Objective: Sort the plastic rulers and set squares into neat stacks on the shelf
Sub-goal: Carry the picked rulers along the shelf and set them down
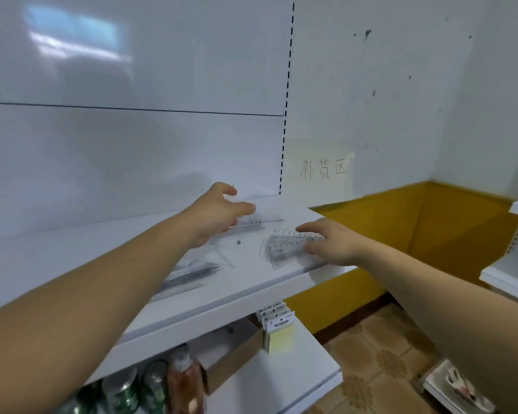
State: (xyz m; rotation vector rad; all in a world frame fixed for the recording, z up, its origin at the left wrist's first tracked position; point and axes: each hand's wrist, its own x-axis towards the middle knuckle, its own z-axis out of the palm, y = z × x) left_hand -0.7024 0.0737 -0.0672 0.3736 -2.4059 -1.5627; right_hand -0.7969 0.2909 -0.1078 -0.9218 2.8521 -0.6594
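Clear plastic is mid-sort, I judge. The left hand (219, 212) grips one end of a ruler (262, 220), which juts past its fingertips toward the right hand (331, 245). That hand lies released, its fingers fairly straight, pressing on a pile of set squares (283, 248) on the shelf (245, 282). Next the ruler probably needs carrying to the blurred rulers (189, 273) beneath the left forearm and squaring up.

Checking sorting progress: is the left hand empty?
No, the left hand holds a clear ruler in its fingers, near the back of the shelf.
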